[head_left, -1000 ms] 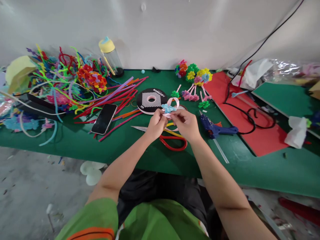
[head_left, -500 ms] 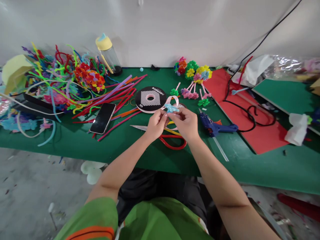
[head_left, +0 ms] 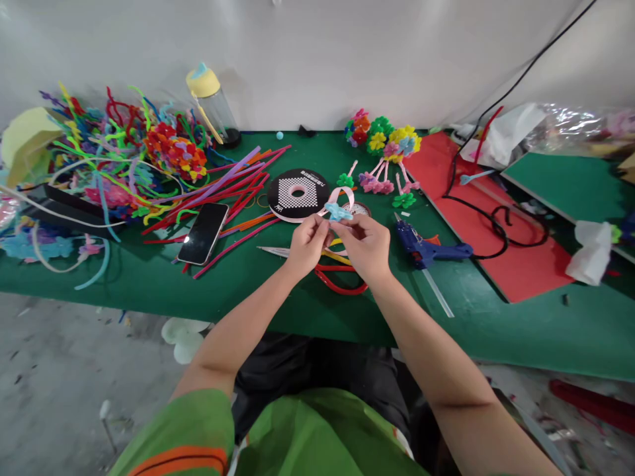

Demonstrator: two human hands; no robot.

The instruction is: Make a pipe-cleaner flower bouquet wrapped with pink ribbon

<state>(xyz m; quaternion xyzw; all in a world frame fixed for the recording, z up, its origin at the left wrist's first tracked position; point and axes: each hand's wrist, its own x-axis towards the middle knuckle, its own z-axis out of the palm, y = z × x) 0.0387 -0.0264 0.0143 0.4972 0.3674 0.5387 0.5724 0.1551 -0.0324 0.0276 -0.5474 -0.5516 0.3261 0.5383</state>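
A light blue pipe-cleaner flower [head_left: 338, 211] is pinched between my two hands, over the green table. My left hand [head_left: 308, 246] grips it from the left with thumb and finger. From the right, my right hand [head_left: 366, 246] closes on it with the fingertips. Pale pink ribbon [head_left: 346, 192] loops up just behind the flower; whether it is attached to it I cannot tell. Behind my left hand lies a black ribbon spool [head_left: 297, 210] with a checked label. Red-handled scissors [head_left: 342, 289] lie beneath my hands, partly hidden by them.
A blue glue gun [head_left: 431, 251] lies right of my hands. Finished pipe-cleaner flowers [head_left: 380, 182] sit at the back. At left are a phone [head_left: 203, 233], loose pipe cleaners [head_left: 238, 192], a colourful heap [head_left: 124, 152] and a bottle [head_left: 218, 109]. A red board [head_left: 506, 258] lies right.
Both hands stay in nearly the same place, still pinching the flower. The flower has turned slightly, so its petals face me more. The view has shifted a little.
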